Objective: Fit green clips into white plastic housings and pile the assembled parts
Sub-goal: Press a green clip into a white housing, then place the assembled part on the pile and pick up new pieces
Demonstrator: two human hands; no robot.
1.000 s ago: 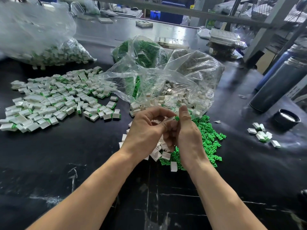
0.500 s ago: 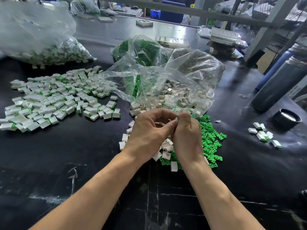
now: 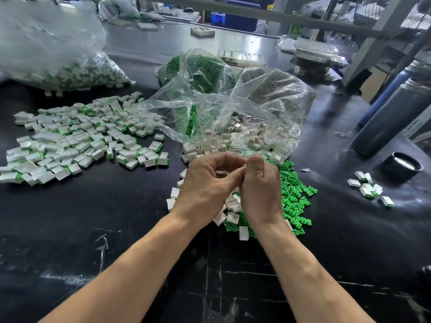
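My left hand (image 3: 205, 185) and my right hand (image 3: 261, 190) meet fingertip to fingertip above the table's middle, both curled around a small white housing (image 3: 221, 172) that mostly hides between them. Beneath the hands lie loose white housings (image 3: 232, 203). A heap of bright green clips (image 3: 293, 197) spreads to the right of them. The wide pile of assembled white-and-green parts (image 3: 77, 141) covers the table on the left. Whether a clip sits in the held housing is hidden by my fingers.
An open clear bag of white housings (image 3: 251, 134) lies just beyond my hands, a bag of green clips (image 3: 198, 71) behind it, and a large bag of assembled parts (image 3: 70, 71) at far left. Dark cylinders (image 3: 391, 117), a black cap (image 3: 403, 165) and a few parts (image 3: 368, 187) sit right.
Both hands have shifted slightly forward and closed tighter together; the right thumb, raised a second ago, now presses down against the left fingers.
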